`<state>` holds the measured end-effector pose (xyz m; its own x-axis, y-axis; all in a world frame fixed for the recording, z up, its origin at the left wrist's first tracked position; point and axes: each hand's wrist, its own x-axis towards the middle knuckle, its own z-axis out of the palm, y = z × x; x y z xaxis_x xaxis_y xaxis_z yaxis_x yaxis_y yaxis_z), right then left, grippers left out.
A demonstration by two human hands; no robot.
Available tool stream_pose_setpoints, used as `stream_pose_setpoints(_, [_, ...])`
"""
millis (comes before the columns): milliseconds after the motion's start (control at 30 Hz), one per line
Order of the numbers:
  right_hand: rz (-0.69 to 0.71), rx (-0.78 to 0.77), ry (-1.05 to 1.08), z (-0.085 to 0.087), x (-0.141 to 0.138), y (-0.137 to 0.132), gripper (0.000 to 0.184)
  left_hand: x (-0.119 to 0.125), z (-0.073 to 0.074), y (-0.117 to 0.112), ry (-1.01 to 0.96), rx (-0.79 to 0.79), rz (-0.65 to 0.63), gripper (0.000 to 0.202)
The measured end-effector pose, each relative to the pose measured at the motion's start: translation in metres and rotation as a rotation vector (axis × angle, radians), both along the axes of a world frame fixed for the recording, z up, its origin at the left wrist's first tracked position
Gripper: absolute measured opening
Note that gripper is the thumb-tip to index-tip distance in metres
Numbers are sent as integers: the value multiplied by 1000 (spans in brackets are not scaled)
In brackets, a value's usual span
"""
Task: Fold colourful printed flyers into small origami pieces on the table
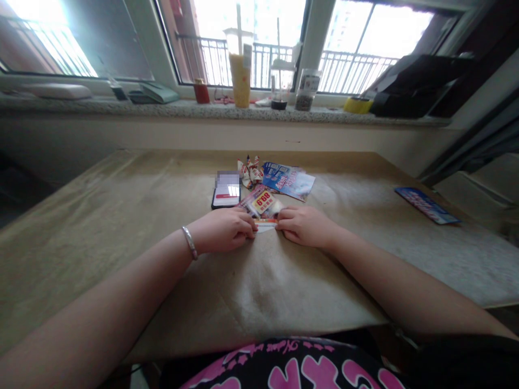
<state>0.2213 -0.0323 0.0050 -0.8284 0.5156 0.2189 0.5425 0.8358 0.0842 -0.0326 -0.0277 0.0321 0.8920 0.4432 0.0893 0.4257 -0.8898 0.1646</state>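
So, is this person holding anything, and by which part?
Both hands seem to pinch a small printed paper by its opposite side edges: the left hand on one, the right hand on the other.

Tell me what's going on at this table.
A person sits at a table covered in brown paper, the left hand and right hand meeting at a small printed paper slip. Just beyond the slip lies a glossy printed flyer. A phone lies to its left, with crumpled wrappers and a blue leaflet farther on.
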Motion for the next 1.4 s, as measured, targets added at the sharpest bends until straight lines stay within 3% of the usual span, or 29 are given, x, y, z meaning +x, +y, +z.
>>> stream_pose_setpoints(400, [8,-12,67,-6,4,2,22,-9,-1,13,37,-121,-17,33])
stream_pose_setpoints(1133, [69,-87,133,-6,4,3,30,-17,3,16,110,-233,14,38])
stream_pose_setpoints(1400, [-33,-96,60,1,19,6,30,-20,2,18,78,-242,-1,38])
